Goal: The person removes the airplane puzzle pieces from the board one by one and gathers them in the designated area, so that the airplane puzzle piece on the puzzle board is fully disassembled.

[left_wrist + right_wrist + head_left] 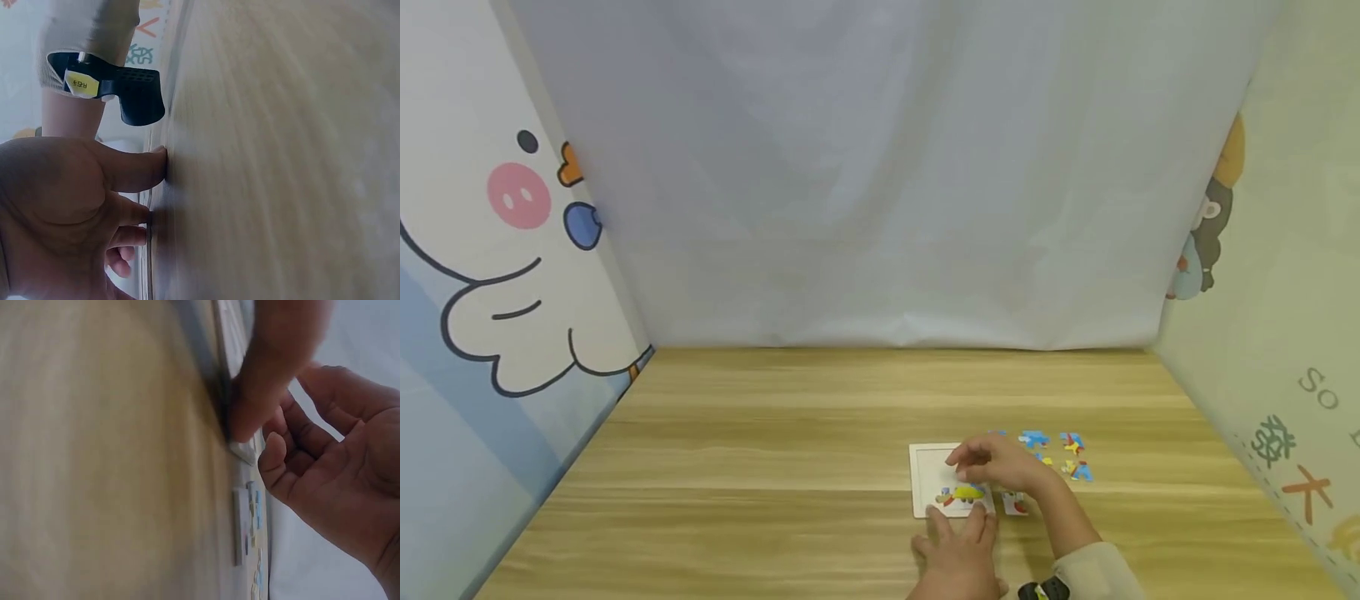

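Note:
A square puzzle tray [914,482] with a pale frame lies on the table. Fitted pieces [966,493] in its lower right part show a yellow and red picture with some blue. My left hand [957,557] rests with spread fingers on the tray's near edge; in the left wrist view its thumb [140,170] reaches the wooden surface. Over the right side of the tray hovers my right hand [1000,463], fingers loosely bent and a gap between thumb and index finger. No piece shows in that gap. Its palm faces the camera in the right wrist view.
Beside the tray's lower right corner lies a loose puzzle piece [1015,503]. Several more pieces, among them a blue one [1034,438] and a red and yellow one [1072,442], lie behind and right of my right hand. A grey-white curtain [880,208] hangs behind the wooden table [737,467].

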### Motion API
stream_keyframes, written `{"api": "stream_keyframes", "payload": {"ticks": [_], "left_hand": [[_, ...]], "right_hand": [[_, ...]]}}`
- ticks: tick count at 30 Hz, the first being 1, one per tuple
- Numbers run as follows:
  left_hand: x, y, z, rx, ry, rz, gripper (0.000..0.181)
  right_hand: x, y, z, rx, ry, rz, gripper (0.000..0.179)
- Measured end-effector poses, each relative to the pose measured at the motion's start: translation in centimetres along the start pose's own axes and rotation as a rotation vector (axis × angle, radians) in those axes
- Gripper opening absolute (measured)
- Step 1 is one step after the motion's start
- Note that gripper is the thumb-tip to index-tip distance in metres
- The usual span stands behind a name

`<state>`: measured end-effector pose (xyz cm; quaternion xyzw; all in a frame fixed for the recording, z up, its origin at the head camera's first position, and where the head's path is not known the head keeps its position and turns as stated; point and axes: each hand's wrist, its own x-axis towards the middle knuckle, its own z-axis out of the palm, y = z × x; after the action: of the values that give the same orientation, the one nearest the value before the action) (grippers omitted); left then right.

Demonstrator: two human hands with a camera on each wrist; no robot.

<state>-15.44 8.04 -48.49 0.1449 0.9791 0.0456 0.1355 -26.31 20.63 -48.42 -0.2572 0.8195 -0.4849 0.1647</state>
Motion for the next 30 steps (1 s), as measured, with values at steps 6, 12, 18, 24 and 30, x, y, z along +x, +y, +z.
{"api": "stream_keyframes", "payload": {"ticks": [6, 12, 18, 24, 30], "left_hand": [[-0.1, -0.1, 0.0, 0.010, 0.038, -0.012, 0.077], [0.0, -0.2, 0.0, 0.012, 0.042, -0.008, 0.078], [0.3, -0.3, 0.3, 0.010, 0.015, 0.001, 0.077], [0.4, -0.2, 0.4, 0.015, 0.031, 0.003, 0.076], [0.7, -0.3, 0.3, 0.001, 0.027, 0.004, 0.076]], "right_hand": [[1.0, 0.4, 0.4, -0.058, -0.098, -0.051, 0.016], [1.6, 0.2, 0.6, -0.110, -0.141, -0.029, 0.014], [1.8, 0.1, 1.1, -0.131, -0.159, 0.032, 0.011], [1.9, -0.2, 1.1, -0.175, -0.169, 0.006, 0.012], [2.1, -0.7, 1.0, -0.141, -0.166, 0.023, 0.011]]}}
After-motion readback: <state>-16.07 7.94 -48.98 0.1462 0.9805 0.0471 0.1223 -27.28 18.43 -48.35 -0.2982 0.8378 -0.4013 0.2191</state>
